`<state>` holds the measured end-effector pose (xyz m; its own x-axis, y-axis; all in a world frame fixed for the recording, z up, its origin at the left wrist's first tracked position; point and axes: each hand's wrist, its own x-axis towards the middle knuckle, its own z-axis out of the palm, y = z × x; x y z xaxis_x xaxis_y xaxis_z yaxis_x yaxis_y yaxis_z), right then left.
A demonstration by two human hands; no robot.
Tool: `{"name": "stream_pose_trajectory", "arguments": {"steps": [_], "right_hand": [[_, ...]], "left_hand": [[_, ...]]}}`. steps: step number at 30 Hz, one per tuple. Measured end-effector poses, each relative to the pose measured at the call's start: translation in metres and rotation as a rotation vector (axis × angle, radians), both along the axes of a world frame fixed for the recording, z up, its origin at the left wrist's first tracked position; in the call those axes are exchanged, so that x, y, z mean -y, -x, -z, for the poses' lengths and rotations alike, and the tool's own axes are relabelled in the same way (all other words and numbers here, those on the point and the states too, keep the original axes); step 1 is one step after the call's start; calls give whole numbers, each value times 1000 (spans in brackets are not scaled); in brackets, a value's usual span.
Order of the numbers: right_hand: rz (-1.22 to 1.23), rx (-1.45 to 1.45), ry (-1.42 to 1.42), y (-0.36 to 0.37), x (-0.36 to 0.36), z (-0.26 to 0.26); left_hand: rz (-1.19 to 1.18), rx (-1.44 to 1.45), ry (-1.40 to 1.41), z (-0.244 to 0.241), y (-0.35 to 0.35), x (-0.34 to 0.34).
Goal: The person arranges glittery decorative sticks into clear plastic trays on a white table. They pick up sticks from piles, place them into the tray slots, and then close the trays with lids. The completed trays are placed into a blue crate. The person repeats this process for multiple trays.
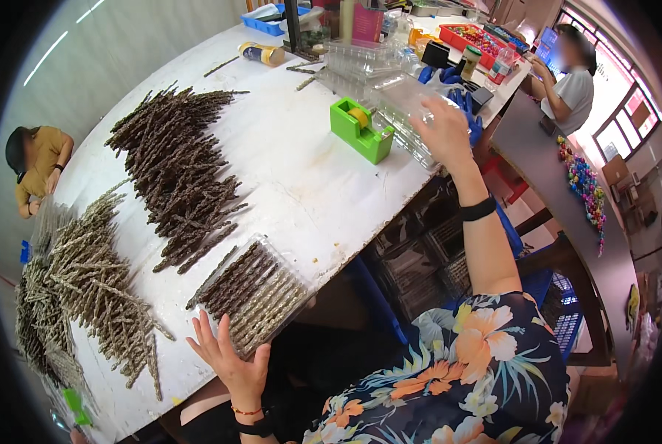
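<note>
A clear plastic tray (pixel 264 250) filled with rows of braided sticks, dark brown on one side and pale beige on the other, lies at the table's near edge. My left hand (pixel 231 355) is at its near corner, fingers spread; whether the palm presses on the tray cannot be told. Out to the right, my right hand (pixel 445 130) reaches over several stacked clear plastic trays (pixel 403 91), fingers apart; contact with the plastic is unclear. A green tape dispenser (pixel 361 133) with yellow tape stands just left of that hand.
Dark braided sticks (pixel 178 166) form a long pile on the white table (pixel 292 183). Pale ones (pixel 100 288) are heaped at left. Blue gloves (pixel 467 111) and a red tray of colourful beads (pixel 472 41) lie beyond. One person (pixel 45 161) is at left, another (pixel 572 83) at right.
</note>
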<state>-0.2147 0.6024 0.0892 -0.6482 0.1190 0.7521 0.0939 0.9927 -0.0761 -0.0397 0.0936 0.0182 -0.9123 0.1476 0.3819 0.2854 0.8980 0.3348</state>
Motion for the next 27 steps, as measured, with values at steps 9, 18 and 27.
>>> {"name": "stream_pose_trajectory", "arguments": {"steps": [9,18,27], "right_hand": [[-61,38,-147,-1,1,22],[-2,122,-130,-4,4,8],[64,163,-112,2,-39,-14]], "left_hand": [[11,-26,-7,-1,0,-2],[52,-24,-19,0,-1,0],[72,-22,-130,-12,-5,3]]}}
